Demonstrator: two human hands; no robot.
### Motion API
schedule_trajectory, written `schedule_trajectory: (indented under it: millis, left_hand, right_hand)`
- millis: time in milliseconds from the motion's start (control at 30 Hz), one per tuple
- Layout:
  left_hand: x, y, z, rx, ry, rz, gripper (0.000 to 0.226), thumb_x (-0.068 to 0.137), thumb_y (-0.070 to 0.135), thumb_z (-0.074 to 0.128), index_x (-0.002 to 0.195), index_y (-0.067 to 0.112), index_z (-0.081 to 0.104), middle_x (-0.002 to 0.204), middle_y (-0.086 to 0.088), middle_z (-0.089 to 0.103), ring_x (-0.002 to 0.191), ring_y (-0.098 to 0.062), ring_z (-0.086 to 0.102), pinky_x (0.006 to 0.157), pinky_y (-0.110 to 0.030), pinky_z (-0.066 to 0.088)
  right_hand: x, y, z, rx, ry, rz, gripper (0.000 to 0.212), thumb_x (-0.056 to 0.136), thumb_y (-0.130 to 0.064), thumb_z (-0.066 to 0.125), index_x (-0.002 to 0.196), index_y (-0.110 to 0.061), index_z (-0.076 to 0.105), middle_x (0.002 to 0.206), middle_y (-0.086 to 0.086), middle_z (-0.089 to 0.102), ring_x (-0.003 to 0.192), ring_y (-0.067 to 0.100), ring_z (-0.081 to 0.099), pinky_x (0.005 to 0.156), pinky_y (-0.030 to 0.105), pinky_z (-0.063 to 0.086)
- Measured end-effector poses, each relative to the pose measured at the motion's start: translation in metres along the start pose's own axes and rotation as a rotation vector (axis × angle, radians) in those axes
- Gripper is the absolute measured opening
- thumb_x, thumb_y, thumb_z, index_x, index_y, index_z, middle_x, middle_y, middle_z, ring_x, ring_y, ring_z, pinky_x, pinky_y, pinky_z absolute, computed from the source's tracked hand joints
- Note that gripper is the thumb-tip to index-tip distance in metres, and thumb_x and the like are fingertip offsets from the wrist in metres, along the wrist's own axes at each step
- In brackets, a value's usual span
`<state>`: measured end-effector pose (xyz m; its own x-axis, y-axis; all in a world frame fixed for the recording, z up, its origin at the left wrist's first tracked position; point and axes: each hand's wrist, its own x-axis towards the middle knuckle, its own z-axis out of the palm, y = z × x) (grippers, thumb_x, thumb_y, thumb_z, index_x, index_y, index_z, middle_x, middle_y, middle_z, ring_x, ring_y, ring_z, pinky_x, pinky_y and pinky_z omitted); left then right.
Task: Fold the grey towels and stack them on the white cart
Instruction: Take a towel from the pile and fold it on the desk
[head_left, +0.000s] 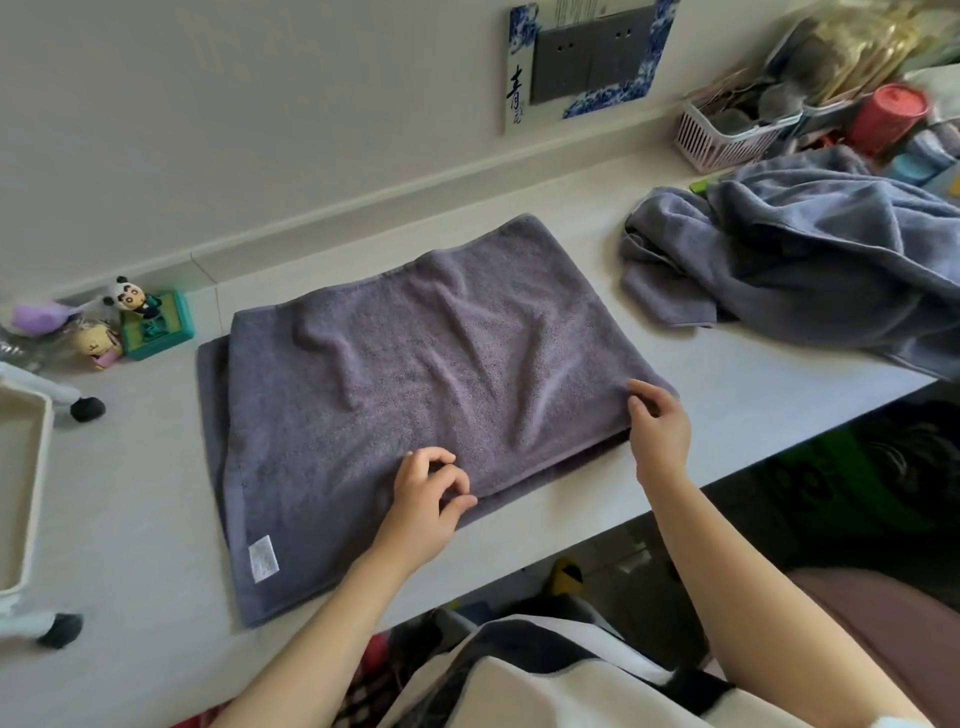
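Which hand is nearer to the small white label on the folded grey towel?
The left hand. It rests on the grey towel near its front edge, just right of the white label. The right hand is farther away, at the towel's right corner.

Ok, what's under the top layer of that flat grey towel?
Under the flat grey towel's top layer, a lower layer of the same towel shows along the left edge. Beneath that lies the white table. Anything else under it is covered.
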<state>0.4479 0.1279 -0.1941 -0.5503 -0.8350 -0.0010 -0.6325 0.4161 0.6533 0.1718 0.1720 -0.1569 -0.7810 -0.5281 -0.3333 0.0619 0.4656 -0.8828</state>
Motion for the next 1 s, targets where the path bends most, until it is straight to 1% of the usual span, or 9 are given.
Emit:
schedule_trajectory:
  millis: [67, 133, 233, 333, 433, 600, 767, 900, 1000]
  left_hand:
    - [0.001, 0.004, 0.000, 0.093, -0.085, 0.026, 0.016, 0.076, 0.037, 0.063, 0.074, 0.021, 0.061, 0.114, 0.001, 0.046, 0.109, -0.018, 0.040, 0.111, -0.047, 0.023]
    - [0.000, 0.007, 0.003, 0.225, -0.193, 0.037, 0.027, 0.075, 0.051, 0.056, 0.075, 0.024, 0.060, 0.118, 0.003, 0.044, 0.117, -0.020, 0.035, 0.113, -0.040, 0.007]
    - [0.011, 0.020, 0.002, 0.234, -0.097, 0.060, 0.035, 0.077, 0.058, 0.048, 0.079, 0.025, 0.062, 0.113, 0.002, 0.046, 0.110, -0.016, 0.036, 0.099, -0.030, 0.018]
    - [0.029, 0.026, 0.008, 0.314, -0.046, 0.061, 0.044, 0.085, 0.049, 0.041, 0.116, 0.024, 0.062, 0.131, -0.012, 0.046, 0.121, -0.030, 0.041, 0.106, -0.048, 0.032]
    - [0.032, 0.017, 0.016, 0.510, -0.205, -0.081, 0.066, 0.087, 0.059, 0.021, 0.149, 0.033, 0.020, 0.157, -0.012, 0.014, 0.143, -0.036, 0.011, 0.115, -0.054, -0.001]
    - [0.031, 0.014, 0.028, 0.610, -0.228, -0.164, 0.066, 0.087, 0.059, 0.028, 0.146, 0.032, 0.023, 0.152, -0.014, 0.030, 0.138, -0.042, 0.028, 0.106, -0.064, 0.019]
    - [0.051, 0.026, 0.018, 0.436, -0.049, -0.181, 0.062, 0.086, 0.053, 0.032, 0.135, 0.021, 0.050, 0.142, -0.018, 0.042, 0.127, -0.040, 0.041, 0.102, -0.057, 0.031]
    - [0.057, 0.008, 0.011, 0.554, -0.102, -0.387, 0.063, 0.093, 0.056, 0.030, 0.149, 0.033, 0.017, 0.159, -0.012, 0.005, 0.144, -0.037, 0.002, 0.110, -0.062, 0.002]
    - [0.048, 0.001, 0.002, 0.613, -0.156, -0.490, 0.069, 0.091, 0.065, 0.022, 0.149, 0.039, -0.005, 0.159, -0.008, -0.009, 0.143, -0.037, -0.008, 0.111, -0.062, 0.001]
  right_hand:
    - [-0.002, 0.010, -0.005, -0.162, -0.049, -0.122, 0.027, 0.094, -0.004, 0.046, 0.108, -0.017, 0.065, 0.126, 0.006, 0.049, 0.109, 0.015, 0.050, 0.096, 0.024, 0.041]
    - [-0.004, 0.017, -0.006, -0.252, -0.111, -0.163, 0.031, 0.094, 0.002, 0.042, 0.113, -0.012, 0.063, 0.131, 0.007, 0.042, 0.116, 0.018, 0.044, 0.098, 0.022, 0.035]
    - [0.000, 0.017, -0.007, -0.312, -0.122, -0.195, 0.031, 0.095, -0.004, 0.046, 0.121, -0.014, 0.060, 0.131, 0.008, 0.040, 0.120, 0.022, 0.044, 0.101, 0.025, 0.035]
    - [0.008, 0.022, -0.014, -0.569, -0.056, -0.208, 0.036, 0.095, -0.026, 0.052, 0.131, -0.025, 0.052, 0.128, 0.008, 0.047, 0.114, 0.027, 0.051, 0.092, 0.035, 0.045]
    - [0.013, 0.027, -0.022, -0.822, -0.043, -0.189, 0.050, 0.094, -0.049, 0.045, 0.140, -0.035, 0.037, 0.126, 0.009, 0.052, 0.108, 0.028, 0.055, 0.083, 0.038, 0.048]
    - [0.042, 0.025, -0.031, -1.107, -0.075, -0.195, 0.063, 0.092, -0.063, 0.028, 0.148, -0.037, 0.016, 0.122, 0.014, 0.043, 0.110, 0.030, 0.042, 0.092, 0.039, 0.034]
    - [0.040, 0.001, -0.013, -1.177, -0.077, -0.310, 0.056, 0.094, -0.044, 0.043, 0.144, -0.026, 0.025, 0.148, 0.008, 0.019, 0.134, 0.029, 0.018, 0.108, 0.042, 0.015]
    - [-0.001, 0.011, 0.012, -1.087, -0.492, -0.680, 0.065, 0.087, -0.063, 0.034, 0.145, -0.033, 0.029, 0.152, 0.000, 0.027, 0.140, 0.026, 0.020, 0.110, 0.041, 0.020]
    - [0.003, 0.019, 0.016, -1.244, -0.635, -0.687, 0.092, 0.066, -0.086, 0.002, 0.147, -0.044, 0.003, 0.159, -0.003, -0.001, 0.146, 0.025, -0.003, 0.116, 0.041, 0.003]
